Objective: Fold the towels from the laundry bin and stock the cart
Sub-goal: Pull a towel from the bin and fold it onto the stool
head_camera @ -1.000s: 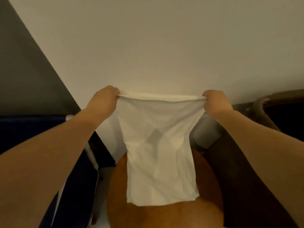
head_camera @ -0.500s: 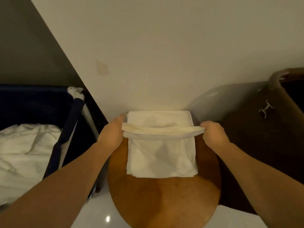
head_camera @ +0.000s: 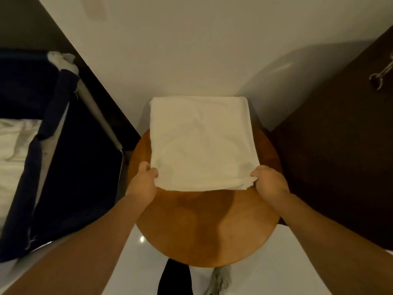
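Wooden table point(head_camera: 202, 226) under towel point(head_camera: 202, 141), floor point(head_camera: 131, 262) seemingly glossy

- A round wooden table point(head_camera: 202, 226) with a warm orange-brown top stands against the wall.
- The pale wall point(head_camera: 191, 50) behind it bears a faint pinkish patch point(head_camera: 95, 9) near the top left.
- A dark panel point(head_camera: 25, 22) meets the wall along a slanted edge at far left.
- A dark brown surface point(head_camera: 340, 145) fills the right side, with a metal clip point(head_camera: 380, 75) on it.
- The glossy white floor point(head_camera: 136, 262) shows a small glint of light.
- A grey shoe point(head_camera: 218, 282) and a dark trouser leg point(head_camera: 175, 279) show below the table's near edge.
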